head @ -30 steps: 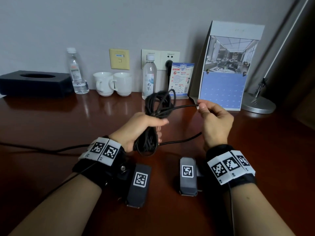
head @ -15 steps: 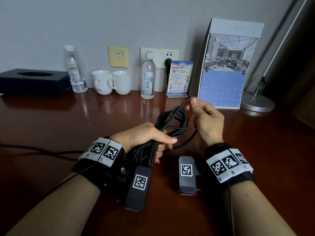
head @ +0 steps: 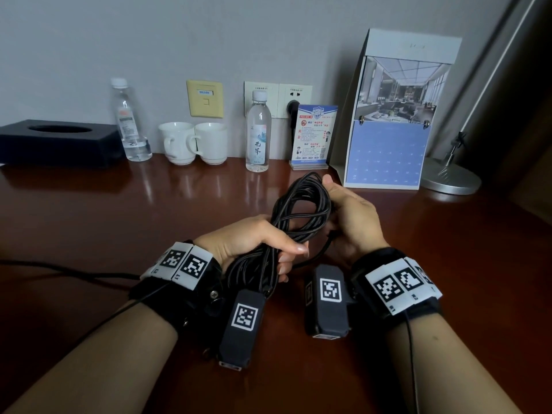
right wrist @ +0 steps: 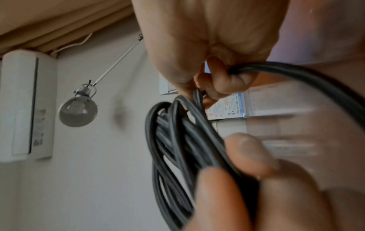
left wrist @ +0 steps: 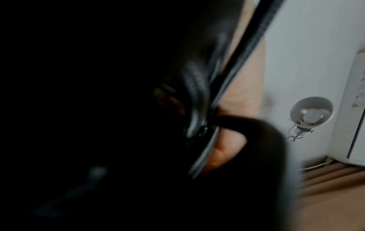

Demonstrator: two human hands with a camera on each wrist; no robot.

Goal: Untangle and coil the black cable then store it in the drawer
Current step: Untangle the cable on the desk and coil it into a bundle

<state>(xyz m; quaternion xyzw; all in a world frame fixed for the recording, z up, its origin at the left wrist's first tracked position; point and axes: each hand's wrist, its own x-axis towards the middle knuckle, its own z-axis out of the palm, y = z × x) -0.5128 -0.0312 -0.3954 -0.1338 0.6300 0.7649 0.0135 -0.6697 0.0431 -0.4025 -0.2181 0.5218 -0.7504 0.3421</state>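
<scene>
The black cable (head: pixel 301 201) is wound into a long bundle of several loops above the brown desk (head: pixel 119 222). My left hand (head: pixel 254 240) grips the bundle's lower half, thumb across the strands. My right hand (head: pixel 352 216) holds the far end of the loops, fingers curled round the strands. In the right wrist view the cable (right wrist: pixel 177 140) runs through the curled fingers (right wrist: pixel 227 81), and one strand arcs off to the right. The left wrist view is mostly dark, with blurred cable (left wrist: pixel 247 62) close to the lens. No drawer is in view.
Along the wall stand a black tissue box (head: pixel 59 141), two water bottles (head: pixel 258 132), two white cups (head: pixel 194 143), a sign card (head: pixel 313 135), a calendar (head: pixel 394 121) and a lamp base (head: pixel 451 177). Another thin black wire (head: pixel 74 271) lies at the left.
The bundle has tilted down toward the desk and the last loose stretch has been laid onto the coil. My right hand moved left from pinching one strand to holding the coil's far end.
</scene>
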